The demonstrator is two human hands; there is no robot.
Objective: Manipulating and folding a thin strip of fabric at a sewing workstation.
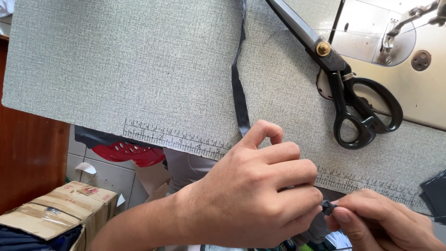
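Note:
My left hand [260, 190] is curled at the near edge of the grey table [116, 65], with its fingers closed on a long dark fabric strip [239, 88] that runs up across the table. My right hand [381, 218] at the bottom right pinches a small dark piece [329, 207] where the fingertips of both hands meet. Whether that piece is the strip's end I cannot tell.
Large black-handled scissors [353, 100] lie at the upper right, partly on the sewing machine's pale metal bed [418, 88]. A hand-drawn ruler scale [176, 139] runs along the table's near edge. A taped cardboard box [65, 209] and a red shoe [130, 152] are on the floor. Dark fabric [436, 190] lies at the right edge.

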